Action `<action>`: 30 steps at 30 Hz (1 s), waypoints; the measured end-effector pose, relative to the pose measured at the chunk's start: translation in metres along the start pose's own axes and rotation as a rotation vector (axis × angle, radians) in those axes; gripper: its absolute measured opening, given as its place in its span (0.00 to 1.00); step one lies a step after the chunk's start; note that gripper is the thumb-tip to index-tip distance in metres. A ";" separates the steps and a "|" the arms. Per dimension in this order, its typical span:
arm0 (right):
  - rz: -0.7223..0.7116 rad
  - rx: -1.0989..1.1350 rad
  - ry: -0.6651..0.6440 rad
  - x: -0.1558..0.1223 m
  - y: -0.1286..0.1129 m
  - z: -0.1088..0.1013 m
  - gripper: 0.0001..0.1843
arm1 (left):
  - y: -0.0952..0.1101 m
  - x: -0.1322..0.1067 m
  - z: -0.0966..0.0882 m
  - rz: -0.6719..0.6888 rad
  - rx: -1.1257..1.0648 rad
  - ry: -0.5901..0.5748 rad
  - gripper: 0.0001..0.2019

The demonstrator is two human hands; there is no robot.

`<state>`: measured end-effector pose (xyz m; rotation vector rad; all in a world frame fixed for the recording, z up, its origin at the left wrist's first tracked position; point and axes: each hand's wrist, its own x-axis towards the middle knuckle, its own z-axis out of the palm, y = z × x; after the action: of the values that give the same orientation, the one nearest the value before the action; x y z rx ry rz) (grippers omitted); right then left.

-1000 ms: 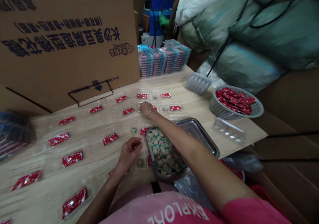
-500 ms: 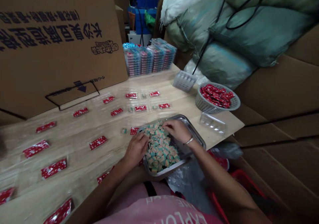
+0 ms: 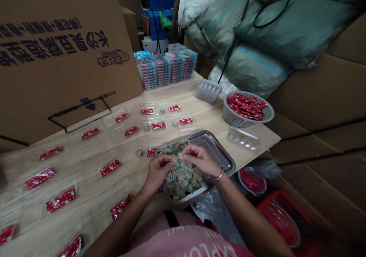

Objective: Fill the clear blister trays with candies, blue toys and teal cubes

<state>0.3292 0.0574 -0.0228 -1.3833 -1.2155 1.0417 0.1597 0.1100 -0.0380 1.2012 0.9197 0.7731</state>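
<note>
A metal tray [image 3: 219, 150] holds a heap of small square tan-and-green pieces [image 3: 185, 177]. Both hands are above the heap, fingertips close together. My left hand [image 3: 158, 171] is closed in a pinch on what looks like one small piece at the tray's left side. With thumb and forefinger, my right hand [image 3: 201, 161] pinches a pale small piece near the middle of the heap. Just left of the tray, a clear plastic tray holds a red patterned packet [image 3: 151, 152] and a small tan-and-green piece [image 3: 139, 153].
Clear trays with red packets [image 3: 111, 168] spread across the wooden table [image 3: 94, 196]. A grey basket [image 3: 237, 118] of red packets stands right, near a clear tray [image 3: 243, 138]. Stacked filled packs [image 3: 164, 72] stand at the back, beside a large carton [image 3: 68, 58]. Sacks [image 3: 297, 32] are piled behind.
My right hand has moved from the heap's far side toward my left hand and lifted slightly, now pinching a piece. My left hand has turned its fingertips inward. The view has shifted slightly.
</note>
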 end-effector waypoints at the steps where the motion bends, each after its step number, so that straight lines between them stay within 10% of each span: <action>1: 0.035 0.063 -0.036 -0.004 0.000 0.000 0.12 | 0.001 0.000 0.003 -0.023 -0.014 -0.010 0.05; 20: -0.014 -0.031 0.010 -0.025 0.000 0.019 0.07 | 0.010 -0.012 0.008 0.014 0.002 -0.145 0.08; 26: -0.110 -0.389 0.269 -0.028 0.000 0.017 0.05 | 0.007 -0.010 0.007 0.042 -0.002 -0.118 0.08; 30: -0.020 -0.126 0.134 -0.029 -0.005 0.016 0.04 | 0.008 -0.010 0.007 0.002 -0.021 -0.096 0.12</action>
<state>0.3095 0.0311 -0.0205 -1.5101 -1.2104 0.8568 0.1620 0.0999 -0.0280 1.2103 0.8298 0.7190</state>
